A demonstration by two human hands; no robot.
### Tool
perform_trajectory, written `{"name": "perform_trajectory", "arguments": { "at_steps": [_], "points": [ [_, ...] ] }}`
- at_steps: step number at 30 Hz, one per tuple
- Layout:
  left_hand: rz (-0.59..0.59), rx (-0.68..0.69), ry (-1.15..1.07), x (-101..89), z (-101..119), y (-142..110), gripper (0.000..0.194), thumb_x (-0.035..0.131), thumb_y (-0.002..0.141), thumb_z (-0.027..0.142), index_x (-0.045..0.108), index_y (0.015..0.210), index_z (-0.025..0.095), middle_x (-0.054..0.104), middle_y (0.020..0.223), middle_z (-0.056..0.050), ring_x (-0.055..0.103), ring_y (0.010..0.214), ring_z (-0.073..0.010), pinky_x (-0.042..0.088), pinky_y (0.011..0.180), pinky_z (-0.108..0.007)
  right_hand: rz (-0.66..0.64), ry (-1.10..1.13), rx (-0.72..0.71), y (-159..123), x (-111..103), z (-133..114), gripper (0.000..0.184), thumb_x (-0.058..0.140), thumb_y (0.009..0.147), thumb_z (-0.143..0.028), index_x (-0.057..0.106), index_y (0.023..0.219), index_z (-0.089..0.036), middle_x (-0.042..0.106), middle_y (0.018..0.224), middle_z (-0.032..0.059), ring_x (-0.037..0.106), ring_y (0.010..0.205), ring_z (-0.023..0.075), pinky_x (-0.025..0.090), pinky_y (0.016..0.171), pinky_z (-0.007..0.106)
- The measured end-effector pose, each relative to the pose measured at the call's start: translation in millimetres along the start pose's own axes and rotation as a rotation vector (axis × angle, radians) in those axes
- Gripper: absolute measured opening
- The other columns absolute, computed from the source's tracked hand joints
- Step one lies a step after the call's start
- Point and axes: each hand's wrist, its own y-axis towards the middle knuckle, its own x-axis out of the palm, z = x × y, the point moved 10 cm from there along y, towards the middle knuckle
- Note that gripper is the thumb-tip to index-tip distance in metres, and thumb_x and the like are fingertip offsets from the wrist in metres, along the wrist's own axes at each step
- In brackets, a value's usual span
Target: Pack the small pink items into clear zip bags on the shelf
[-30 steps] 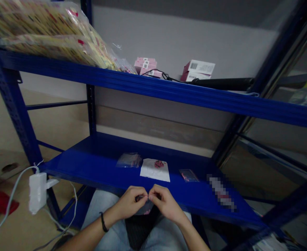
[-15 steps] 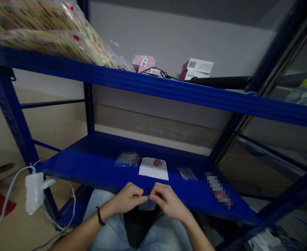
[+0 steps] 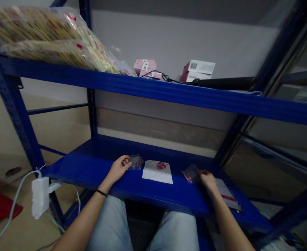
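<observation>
Dim light is leaving the scene murky, with dark shadow banding the top of the plain grey wall (image 3: 169, 45). Small highlights are glinting on the large clear plastic bag of yellowish contents (image 3: 46, 28). The bare right hand (image 3: 208, 182) is looking soft, the far right is sinking into darkness, and square pixel blocks are fringing the flat white-and-red rectangular item (image 3: 225, 191).

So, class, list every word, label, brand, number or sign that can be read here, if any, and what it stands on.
Nothing is legible.
White-and-maroon boxes: barcodes and print, too small to read.
Pink boxes: white labels with dark marks, too small.
Wrapped packs: printed marks, blurred.
White packet with red band: any print blurred.
White sheet: no legible text.
</observation>
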Motion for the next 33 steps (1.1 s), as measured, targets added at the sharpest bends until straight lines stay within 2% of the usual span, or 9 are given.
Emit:
{"name": "perform_trajectory", "arguments": {
  "at_steps": [3,8,12,15,19,23,26,29,33],
  "points": [
    [-0.059,-0.006,0.122,7.2,-14.8,20.9,0.039,0.061,0.080,0.039,0.068,0.109,0.015,0.069,0.106,-0.011,0.064,0.099,-0.0256,0.048,0.087,-0.033,0.030,-0.268,-0.018,10.1,-8.2,11.8,0.031,0.053,0.079,-0.042,0.072,0.078,-0.018,0.073,0.077,0.0112,0.065,0.070,0.0246,0.040,0.057,0.029],
    [-0.301,0.067,0.293,35.2,-15.0,43.3,0.056,0.070,0.072,0.047,0.067,0.120,0.017,0.065,0.125,-0.012,0.055,0.121,-0.0311,0.038,0.104,-0.036,-0.091,-0.411,-0.037,15.6,0.6,23.0,0.032,0.049,0.085,-0.039,0.072,0.082,-0.018,0.074,0.083,0.0113,0.067,0.078,0.0252,0.041,0.061,0.029],
    [-0.490,0.013,0.448,55.3,-27.8,59.4,0.080,0.074,0.062,0.062,0.062,0.130,0.022,0.054,0.141,-0.014,0.038,0.136,-0.0385,0.029,0.110,-0.045,-0.127,-0.398,-0.120,12.2,8.9,17.2,0.030,0.050,0.085,-0.040,0.070,0.079,-0.020,0.073,0.080,0.0081,0.066,0.077,0.0240,0.040,0.061,0.028],
    [-0.578,0.004,0.429,66.6,-31.1,67.3,0.082,0.078,0.055,0.062,0.064,0.127,0.025,0.055,0.140,-0.014,0.042,0.132,-0.0390,0.033,0.106,-0.045,-0.120,-0.304,-0.140,8.5,7.6,12.5,0.028,0.052,0.084,-0.042,0.068,0.077,-0.020,0.072,0.077,0.0063,0.065,0.076,0.0241,0.041,0.062,0.029],
    [-0.584,0.036,0.302,70.5,-25.7,70.6,0.065,0.083,0.052,0.052,0.072,0.111,0.027,0.065,0.126,-0.011,0.051,0.122,-0.0362,0.038,0.100,-0.043,-0.032,-0.384,-0.085,0.8,-6.4,6.1,0.039,0.052,0.084,-0.054,0.067,0.092,-0.019,0.071,0.087,0.0117,0.066,0.082,0.0284,0.045,0.069,0.034],
    [-0.515,-0.002,0.195,62.7,-28.1,72.4,0.061,0.086,0.048,0.045,0.073,0.104,0.025,0.067,0.116,-0.010,0.055,0.114,-0.0344,0.042,0.094,-0.040,0.153,-0.451,-0.200,-17.7,-12.4,-35.9,0.046,0.042,0.091,-0.048,0.058,0.120,-0.017,0.063,0.113,0.0159,0.065,0.097,0.0288,0.047,0.078,0.037],
    [-0.462,-0.020,0.167,56.3,-25.0,73.9,0.060,0.087,0.047,0.043,0.072,0.102,0.024,0.066,0.111,-0.011,0.056,0.110,-0.0343,0.044,0.091,-0.040,0.107,-0.340,-0.422,-39.0,17.9,-85.3,0.037,0.041,0.091,-0.037,0.058,0.118,-0.018,0.065,0.111,0.0120,0.064,0.098,0.0251,0.047,0.083,0.034],
    [-0.376,-0.001,0.047,50.6,-5.7,71.3,0.058,0.085,0.052,0.044,0.069,0.103,0.022,0.066,0.109,-0.010,0.058,0.107,-0.0322,0.044,0.092,-0.040,-0.116,-0.238,-0.662,-68.6,71.2,-133.3,0.031,0.040,0.092,-0.027,0.063,0.110,-0.019,0.067,0.109,0.0090,0.064,0.099,0.0218,0.046,0.087,0.031],
    [-0.366,0.044,-0.194,61.6,30.5,46.5,0.050,0.079,0.067,0.042,0.063,0.109,0.019,0.066,0.107,-0.008,0.061,0.099,-0.0245,0.045,0.091,-0.034,-0.327,-0.215,-0.787,-100.7,129.9,-165.7,0.029,0.044,0.091,-0.020,0.068,0.106,-0.019,0.069,0.109,0.0076,0.063,0.103,0.0206,0.045,0.091,0.030]
  ]
}}
